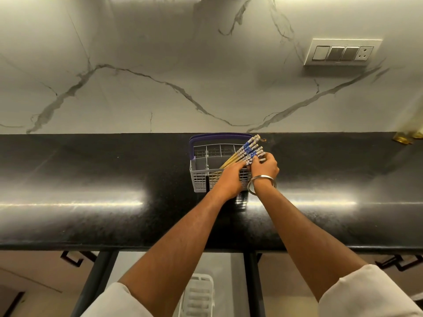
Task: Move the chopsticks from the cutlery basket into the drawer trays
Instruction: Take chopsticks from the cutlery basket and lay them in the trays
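White marble wall [160, 65] fills the upper half of the frame, grey veins running across it. Switch plate [342, 52] at upper right: three rocker switches and one socket, casting a soft shadow below. Black polished counter [91, 179] spans the middle band left to right, with two long bright light streaks reflected on it. Gold object [404, 138] at the right edge on the counter, partly cut off. Below the counter edge, dark frame bars [251, 282] and beige panels with black angular handles [76, 257] at lower left and lower right.
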